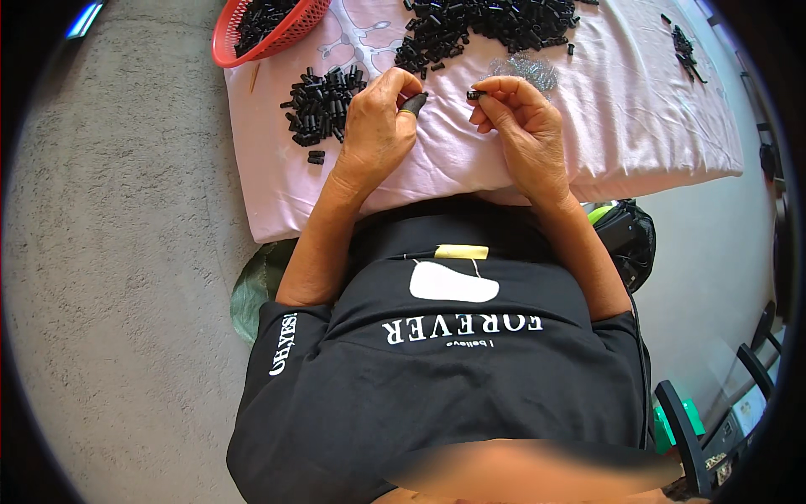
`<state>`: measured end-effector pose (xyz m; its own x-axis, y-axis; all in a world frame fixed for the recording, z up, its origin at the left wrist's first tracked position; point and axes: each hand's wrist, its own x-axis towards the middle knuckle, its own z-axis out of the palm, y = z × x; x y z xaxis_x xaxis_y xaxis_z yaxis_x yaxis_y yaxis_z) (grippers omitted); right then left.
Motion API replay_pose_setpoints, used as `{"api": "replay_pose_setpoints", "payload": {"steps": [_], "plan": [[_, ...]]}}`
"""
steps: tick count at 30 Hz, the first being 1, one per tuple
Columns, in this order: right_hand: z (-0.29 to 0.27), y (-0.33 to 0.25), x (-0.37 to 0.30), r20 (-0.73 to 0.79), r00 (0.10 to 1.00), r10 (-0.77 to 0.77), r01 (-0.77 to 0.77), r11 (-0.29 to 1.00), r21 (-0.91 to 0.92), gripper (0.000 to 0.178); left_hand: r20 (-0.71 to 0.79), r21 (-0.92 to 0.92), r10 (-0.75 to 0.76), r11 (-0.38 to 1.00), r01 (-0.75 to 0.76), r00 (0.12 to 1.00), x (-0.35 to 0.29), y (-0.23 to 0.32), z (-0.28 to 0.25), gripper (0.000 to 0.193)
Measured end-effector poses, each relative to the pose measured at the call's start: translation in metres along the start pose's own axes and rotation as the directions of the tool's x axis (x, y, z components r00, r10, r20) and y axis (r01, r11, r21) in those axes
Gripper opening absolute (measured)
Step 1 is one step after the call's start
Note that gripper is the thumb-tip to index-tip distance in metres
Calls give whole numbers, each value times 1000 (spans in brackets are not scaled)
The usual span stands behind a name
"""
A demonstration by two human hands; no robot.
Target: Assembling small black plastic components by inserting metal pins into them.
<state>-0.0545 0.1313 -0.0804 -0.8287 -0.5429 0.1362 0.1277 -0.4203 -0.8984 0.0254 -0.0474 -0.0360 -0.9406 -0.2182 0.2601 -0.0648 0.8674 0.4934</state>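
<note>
My right hand (pixel 531 134) pinches a small black cylindrical plastic part (pixel 475 95) between thumb and fingertips, above the pink cloth. To its left, my left hand (pixel 379 126) is closed, thumb against fingers; a black finger cot (pixel 414 104) with a yellow band covers a digit. Whatever sits at its fingertips is too small to make out. Beside the left hand lies a pile of short black cylinders (pixel 319 105), with a few loose ones (pixel 316 157) nearer me. A tangle of thin metal springs (pixel 529 72) lies just beyond the right hand.
A pink cloth (pixel 453 160) covers the table. Farther back spreads a large heap of black parts (pixel 504 25). At the far left corner stands a red plastic basket (pixel 225 38) holding more parts. Thin black pieces (pixel 687 52) lie at the right. A dark bag (pixel 630 239) is below the table edge.
</note>
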Motion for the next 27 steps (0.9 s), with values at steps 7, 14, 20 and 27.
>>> {"api": "replay_pose_setpoints", "payload": {"steps": [7, 14, 20, 27], "plan": [[-3, -3, 0, 30, 999, 45, -45, 999, -10, 16, 22, -475, -39, 879, 45, 999, 0, 26, 1, 16], [-4, -2, 0, 60, 998, 34, -34, 999, -3, 16, -16, -590, -7, 807, -3, 1000, -2, 26, 5, 15], [-4, -2, 1, 49, 998, 43, -42, 999, -17, 16, -46, -547, 17, 836, -40, 999, -1, 26, 5, 16], [-3, -4, 0, 40, 998, 43, -43, 999, 3, 16, -68, -603, 55, 793, -85, 996, -1, 26, 7, 19]]}}
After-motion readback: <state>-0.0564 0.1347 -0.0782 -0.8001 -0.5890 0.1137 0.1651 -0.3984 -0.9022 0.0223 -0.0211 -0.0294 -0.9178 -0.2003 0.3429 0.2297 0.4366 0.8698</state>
